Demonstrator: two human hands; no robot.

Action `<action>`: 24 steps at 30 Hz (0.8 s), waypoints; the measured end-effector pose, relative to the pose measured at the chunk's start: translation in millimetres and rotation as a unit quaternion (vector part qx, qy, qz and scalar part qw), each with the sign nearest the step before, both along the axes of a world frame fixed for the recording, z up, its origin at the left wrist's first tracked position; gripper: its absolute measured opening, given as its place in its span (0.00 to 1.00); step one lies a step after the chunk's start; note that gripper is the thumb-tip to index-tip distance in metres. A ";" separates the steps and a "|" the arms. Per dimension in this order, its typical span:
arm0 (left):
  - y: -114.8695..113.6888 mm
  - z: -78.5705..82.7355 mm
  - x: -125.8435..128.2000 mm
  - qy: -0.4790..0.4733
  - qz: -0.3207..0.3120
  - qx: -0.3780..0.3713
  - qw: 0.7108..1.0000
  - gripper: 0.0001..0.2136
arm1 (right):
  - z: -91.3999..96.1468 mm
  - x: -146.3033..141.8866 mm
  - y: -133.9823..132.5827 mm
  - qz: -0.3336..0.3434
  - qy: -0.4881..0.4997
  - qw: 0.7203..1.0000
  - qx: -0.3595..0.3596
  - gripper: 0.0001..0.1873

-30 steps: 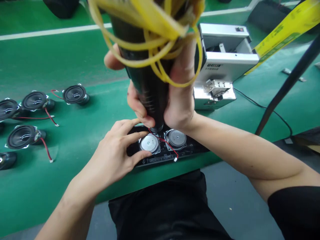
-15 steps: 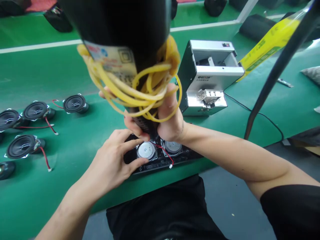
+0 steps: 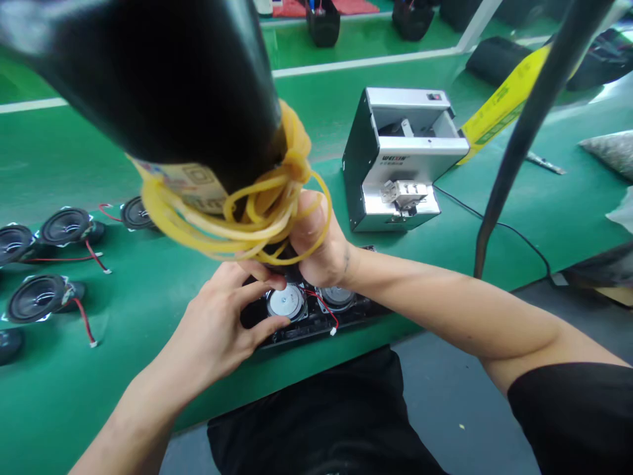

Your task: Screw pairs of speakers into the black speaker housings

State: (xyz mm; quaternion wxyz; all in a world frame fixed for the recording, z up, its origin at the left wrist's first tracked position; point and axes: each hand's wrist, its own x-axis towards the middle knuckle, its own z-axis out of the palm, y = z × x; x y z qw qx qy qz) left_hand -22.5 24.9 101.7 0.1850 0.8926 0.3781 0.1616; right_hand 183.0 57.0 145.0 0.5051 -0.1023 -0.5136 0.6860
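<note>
My right hand (image 3: 321, 241) is closed round the lower part of a black electric screwdriver (image 3: 198, 86), which looms large in front of the camera. Yellow rubber bands (image 3: 237, 227) are wound about its body below a label. Its tip is hidden behind my fingers. My left hand (image 3: 217, 316) grips a round speaker (image 3: 285, 303) by its edges, thumb in front and fingers behind. That speaker lies magnet side up in a long black housing (image 3: 309, 328). Beside it sits a second speaker (image 3: 339, 297), partly covered by my right wrist. A red wire with a white plug (image 3: 333, 331) runs between them.
Several loose speakers (image 3: 64, 225) with red wires lie on the green table (image 3: 123, 369) at left. A silver WEIXIN machine (image 3: 405, 155) stands behind my right hand. A dark rod (image 3: 519, 145) slants across the right side, before a yellow bag (image 3: 499, 105).
The screwdriver's upper body has tilted left, and my right hand has shifted slightly left and down with it. My left hand stays on the same speaker. The view has moved a little.
</note>
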 end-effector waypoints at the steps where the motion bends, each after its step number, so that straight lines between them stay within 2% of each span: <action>1: -0.2 -0.2 0.0 0.003 0.000 0.000 1.000 0.20 | 0.3 0.2 0.0 0.004 0.005 1.000 -0.004 0.26; 3: -0.7 -0.8 -0.1 0.009 0.003 0.006 1.000 0.20 | 0.6 0.3 -0.4 0.007 0.015 1.000 -0.014 0.30; 7: -0.9 -1.3 -0.1 0.009 -0.002 0.017 1.000 0.18 | -3.1 -1.1 1.1 0.007 0.026 0.999 -0.029 0.31; 13: -0.2 -1.3 -1.4 0.007 -0.001 0.023 1.000 0.19 | -9.9 -1.6 6.3 0.042 0.043 0.998 0.015 0.30; 18: -2.5 -7.7 -3.4 0.005 0.004 0.030 1.000 0.19 | -4.7 -0.4 2.9 0.008 0.010 1.000 0.005 0.36; 21: -3.9 -12.3 -1.3 -0.006 0.001 0.069 0.998 0.19 | 1.0 2.9 1.7 -0.010 0.002 1.000 0.012 0.34; 24: -3.2 -16.3 -2.0 -0.016 -0.008 0.095 0.995 0.19 | 15.5 16.1 0.1 -0.052 0.011 0.998 0.012 0.31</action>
